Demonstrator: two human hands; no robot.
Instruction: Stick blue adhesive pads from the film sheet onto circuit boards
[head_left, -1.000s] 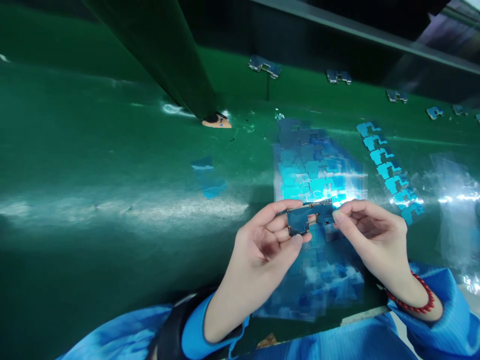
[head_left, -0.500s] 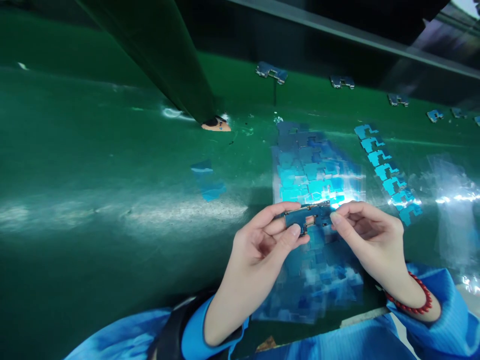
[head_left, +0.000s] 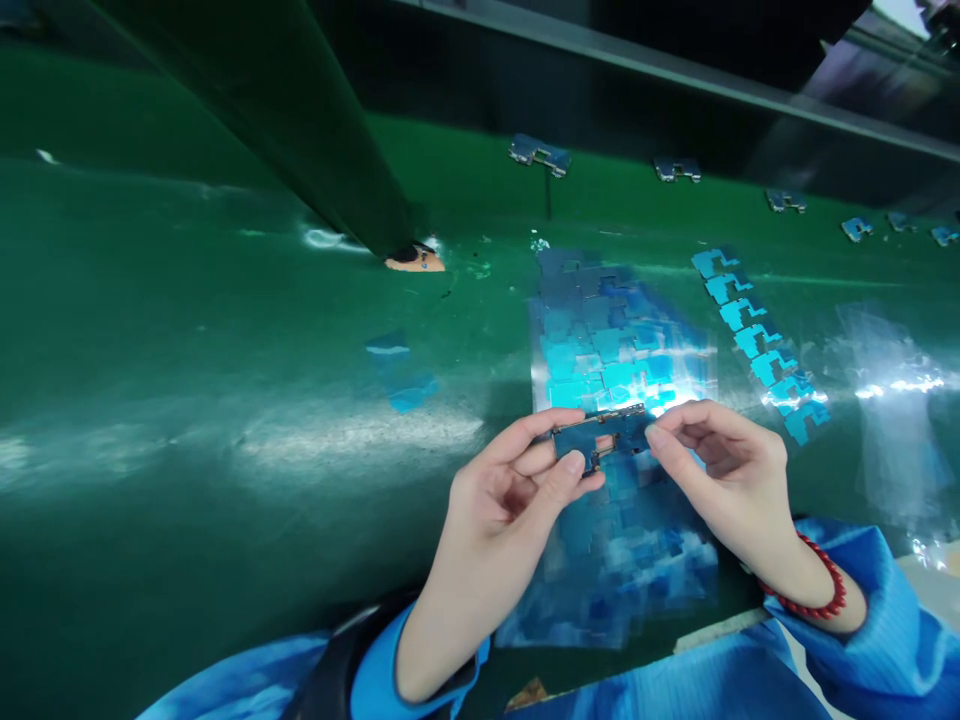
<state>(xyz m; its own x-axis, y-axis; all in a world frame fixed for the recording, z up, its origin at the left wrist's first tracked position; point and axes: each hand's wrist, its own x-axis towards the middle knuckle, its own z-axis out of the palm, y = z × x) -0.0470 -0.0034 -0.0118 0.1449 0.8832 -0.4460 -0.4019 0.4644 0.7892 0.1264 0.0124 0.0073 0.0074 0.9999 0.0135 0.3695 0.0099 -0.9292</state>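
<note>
Between my two hands is a small, flat circuit board (head_left: 581,437), dark blue on its face, with a notch cut in its lower side. My left hand (head_left: 506,495) grips its left end, thumb in front and fingers behind and along the top edge. Thumb and fingertips of my right hand (head_left: 720,465) are pinched at the board's right end; whether they hold the board itself or a film on it is hard to see. Just under the hands lie overlapping sheets of blue die-cut film (head_left: 600,340), part of them hidden by the hands.
A strip of bright blue film pieces (head_left: 757,340) lies to the right, beside clear plastic sheets (head_left: 896,420). Several circuit boards (head_left: 540,156) sit in a row at the back. A green post (head_left: 300,110) rises on the left; a blue film scrap (head_left: 405,380) lies on the green table (head_left: 187,320).
The whole scene has shifted slightly left in view. Both hands keep their hold at the board's ends, with almost no change in grip.
</note>
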